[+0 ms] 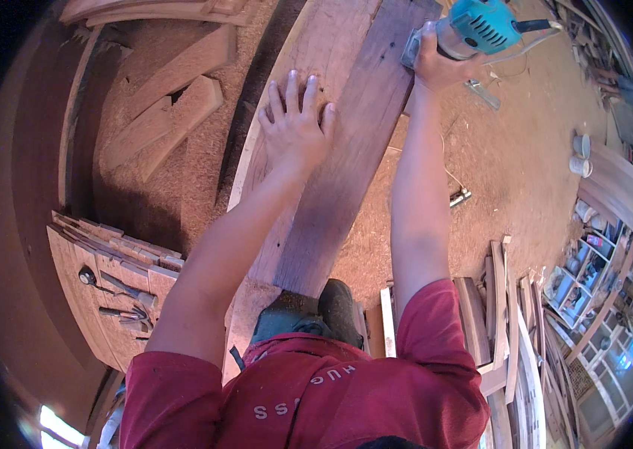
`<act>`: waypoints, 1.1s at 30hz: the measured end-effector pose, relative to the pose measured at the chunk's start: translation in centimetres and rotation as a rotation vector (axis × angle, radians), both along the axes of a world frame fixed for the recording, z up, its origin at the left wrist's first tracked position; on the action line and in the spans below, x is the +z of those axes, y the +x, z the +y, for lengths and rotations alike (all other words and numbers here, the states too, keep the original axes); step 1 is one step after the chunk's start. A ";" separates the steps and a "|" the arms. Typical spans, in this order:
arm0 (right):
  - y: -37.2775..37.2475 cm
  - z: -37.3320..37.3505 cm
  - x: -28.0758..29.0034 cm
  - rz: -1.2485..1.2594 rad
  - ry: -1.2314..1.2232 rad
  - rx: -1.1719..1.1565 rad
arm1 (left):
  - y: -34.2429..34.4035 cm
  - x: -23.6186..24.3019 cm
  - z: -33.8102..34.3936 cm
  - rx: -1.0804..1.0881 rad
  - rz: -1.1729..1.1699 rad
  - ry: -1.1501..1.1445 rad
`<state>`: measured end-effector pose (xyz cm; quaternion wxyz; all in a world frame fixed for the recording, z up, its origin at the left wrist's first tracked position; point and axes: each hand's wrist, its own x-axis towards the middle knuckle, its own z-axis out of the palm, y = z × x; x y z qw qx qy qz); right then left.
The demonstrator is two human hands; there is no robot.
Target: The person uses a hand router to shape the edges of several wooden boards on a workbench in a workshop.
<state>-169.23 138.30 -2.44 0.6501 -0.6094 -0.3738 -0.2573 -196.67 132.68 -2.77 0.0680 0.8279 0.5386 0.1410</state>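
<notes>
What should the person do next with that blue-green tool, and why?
Perhaps ease the teal power tool a little along the wooden board's edge: the right hand grips it there, while the left hand lies flat on the wood, away from the tool.

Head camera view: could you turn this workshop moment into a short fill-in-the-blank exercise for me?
1. The hand gripping the teal power tool is the person's ____ one.
2. The left hand rests on the wooden board, its fingers ____ apart rather than held together.
3. The person's shirt is ____ in colour.
4. Small tools lie on boards at the ____ side of the picture.

Missing words: right; spread; red; left.
</notes>
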 end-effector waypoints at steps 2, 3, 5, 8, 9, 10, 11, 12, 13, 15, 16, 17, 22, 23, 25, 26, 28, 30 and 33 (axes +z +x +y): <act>0.1 1.1 0.4 0.023 0.041 0.007 | -0.1 0.1 0.0 0.007 -0.002 0.017; 0.4 1.5 0.5 0.015 0.036 0.003 | -0.1 0.2 0.0 0.007 -0.002 0.018; 1.5 2.3 0.7 -0.005 0.024 -0.006 | 0.0 0.3 0.0 0.005 -0.006 0.021; 3.7 3.4 0.6 0.001 -0.060 -0.109 | 0.2 0.0 0.1 -0.011 -0.022 0.003; 3.5 4.0 0.8 0.004 -0.025 -0.074 | 0.0 -0.2 0.2 -0.006 -0.023 0.005; 3.3 4.8 1.1 0.006 0.010 -0.039 | -0.2 -0.4 0.2 -0.001 -0.025 0.007; 3.4 5.3 1.3 0.005 0.044 -0.007 | -0.2 -0.4 0.2 0.001 -0.031 0.009; 3.8 5.7 1.3 0.018 0.025 -0.014 | -0.2 -0.4 0.2 -0.001 -0.031 0.009; 4.2 6.1 1.3 0.032 0.005 -0.021 | -0.2 -0.4 0.3 -0.003 -0.031 0.010; 5.7 6.8 1.0 0.036 -0.029 -0.040 | -0.1 -0.3 0.3 -0.008 -0.035 0.009; 6.4 7.1 0.8 0.029 -0.043 -0.050 | 0.0 -0.3 0.3 -0.009 -0.037 0.008; 6.9 7.5 0.7 0.024 -0.058 -0.059 | 0.0 -0.3 0.3 -0.008 -0.036 0.007; 8.0 9.0 0.4 0.001 -0.132 -0.124 | -0.4 -0.3 0.1 0.004 -0.003 -0.007; 8.3 9.2 0.9 -0.021 -0.148 -0.106 | -0.4 -0.1 0.2 0.006 0.001 -0.001; 8.4 10.0 1.7 -0.025 -0.188 -0.176 | -0.3 0.2 0.3 0.008 -0.011 0.000; 8.5 9.8 1.8 -0.027 -0.217 -0.212 | -0.2 0.4 -0.2 0.007 -0.017 -0.008; 9.5 8.5 2.7 -0.065 -0.227 -0.213 | 0.8 0.4 -0.2 -0.015 -0.055 0.030; 6.1 5.3 2.5 0.092 -0.270 -0.071 | 0.1 0.0 -0.2 -0.009 -0.058 0.047; -1.2 -3.6 3.3 0.100 -0.235 0.062 | 0.4 -0.5 -0.6 -0.003 -0.078 0.063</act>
